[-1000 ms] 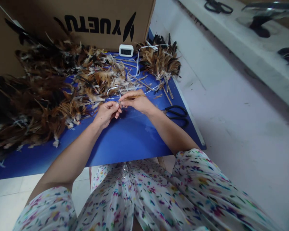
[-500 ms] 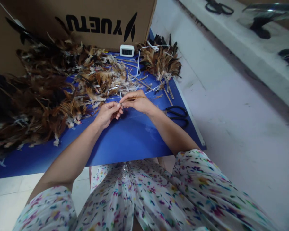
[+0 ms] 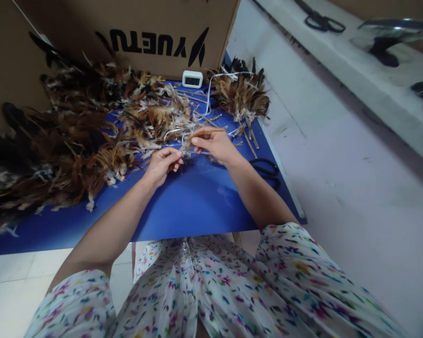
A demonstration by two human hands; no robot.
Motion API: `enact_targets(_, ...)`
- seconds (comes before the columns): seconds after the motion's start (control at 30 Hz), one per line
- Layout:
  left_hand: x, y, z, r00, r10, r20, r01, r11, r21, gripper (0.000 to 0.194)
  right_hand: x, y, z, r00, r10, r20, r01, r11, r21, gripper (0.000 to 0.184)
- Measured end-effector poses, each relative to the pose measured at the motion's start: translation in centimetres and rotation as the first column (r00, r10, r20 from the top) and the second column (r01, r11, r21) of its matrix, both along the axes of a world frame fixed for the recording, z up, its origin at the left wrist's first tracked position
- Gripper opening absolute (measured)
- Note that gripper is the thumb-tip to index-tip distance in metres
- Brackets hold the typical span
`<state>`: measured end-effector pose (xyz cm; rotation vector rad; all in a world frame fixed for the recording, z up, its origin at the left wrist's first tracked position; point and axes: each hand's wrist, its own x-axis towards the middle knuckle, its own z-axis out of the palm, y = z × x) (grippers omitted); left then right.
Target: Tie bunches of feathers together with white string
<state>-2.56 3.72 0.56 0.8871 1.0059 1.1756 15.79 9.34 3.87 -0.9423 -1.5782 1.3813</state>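
Observation:
Over the front of the blue table, my left hand is closed in a pinch, thumb against forefinger, at the pale end of a feather. Fluffy greyish down shows between the two hands. To its right, my right hand pinches the same feather further along, and a thin brown length lies across its fingers. The exact tip inside the left fingers is hidden. Just behind the hands lies a heap of loose brown feathers, with white ribbon curling at its near edge.
Bundled dark feathers cover the table's left side. Another feather bundle lies back right, near thin sticks. Black-handled scissors rest by the right edge. A white digital timer stands before a cardboard box.
My hands have drawn apart: the right has moved right and slightly up, opening a gap where fluffy down now shows. The left stays pinched. The whole view has shifted slightly.

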Motion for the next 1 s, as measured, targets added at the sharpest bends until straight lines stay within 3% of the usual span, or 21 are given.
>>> enact_targets(0.13,-0.5,0.5,0.1,0.994,0.088,0.069,-0.093,0.994,0.06,0.023,0.9,0.8,0.0,0.993,-0.117,-0.026,0.117,0.993,-0.007,0.041)
enact_targets(0.27,-1.6,1.2,0.5,0.968,0.212,0.137,-0.227,0.969,0.103,0.018,1.0,1.1,-0.2,0.982,-0.189,-0.012,0.189,0.982,-0.005,0.03)
enact_targets(0.47,-3.6,2.3,0.5,0.906,0.354,0.23,-0.395,0.904,0.163,0.019,-1.2,1.9,-1.7,0.975,-0.179,0.134,0.175,0.984,0.041,0.011)
enact_targets(0.57,-4.1,2.6,0.2,0.888,0.383,0.255,-0.432,0.885,0.174,0.019,-2.5,3.0,-2.3,0.944,-0.205,0.258,0.169,0.974,0.152,0.004)
enact_targets(0.63,-4.2,2.7,0.1,0.886,0.382,0.261,-0.432,0.886,0.169,0.019,-3.3,3.7,-2.3,0.882,-0.253,0.397,0.136,0.944,0.3,0.006)
enact_targets(0.73,-4.2,2.8,0.2,0.884,0.405,0.234,-0.441,0.888,0.128,0.019,-4.7,4.5,-2.0,0.725,-0.309,0.616,-0.01,0.889,0.458,0.013)
enact_targets(0.9,-4.3,2.8,0.4,0.873,0.447,0.196,-0.469,0.88,0.08,0.016,-6.4,4.7,-1.7,0.501,-0.357,0.788,-0.192,0.842,0.504,0.016)
enact_targets(1.0,-4.3,2.9,0.4,0.862,0.447,0.238,-0.475,0.877,0.07,0.015,-6.5,4.7,-1.7,0.442,-0.37,0.817,-0.216,0.84,0.498,0.019)
